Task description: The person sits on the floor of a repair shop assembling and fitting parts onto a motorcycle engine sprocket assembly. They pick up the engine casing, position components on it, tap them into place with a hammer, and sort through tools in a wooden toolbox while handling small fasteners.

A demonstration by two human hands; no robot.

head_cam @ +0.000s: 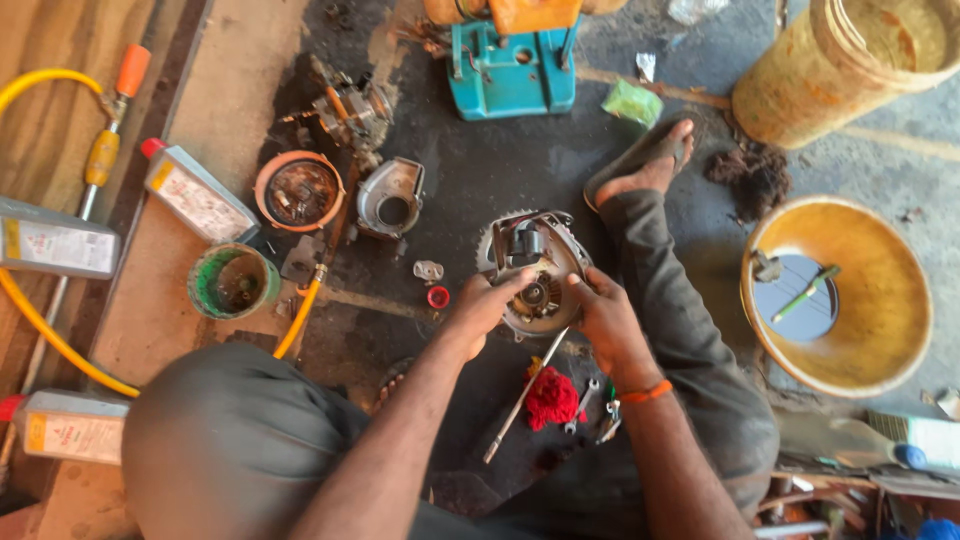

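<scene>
A round grey metal engine part (530, 270) with a toothed rim and a black coil on top sits on the dark oily floor in front of me. My left hand (480, 305) grips its left edge, fingers curled over the rim. On the other side my right hand (605, 315), with an orange band at the wrist, holds the part's right edge, thumb near the hub. Below the part lie a long metal rod (522, 398), a red rag (551, 397) and a small spanner (581, 402).
A grey housing (390, 198), an orange-rimmed round part (299, 190), a green tin (235, 282) and a carburettor assembly (350, 108) lie at left. A teal machine base (512, 70) stands ahead. A yellow basin (850, 290) holds tools at right. Oil bottles (200, 195) and a yellow hose (45, 335) lie at left.
</scene>
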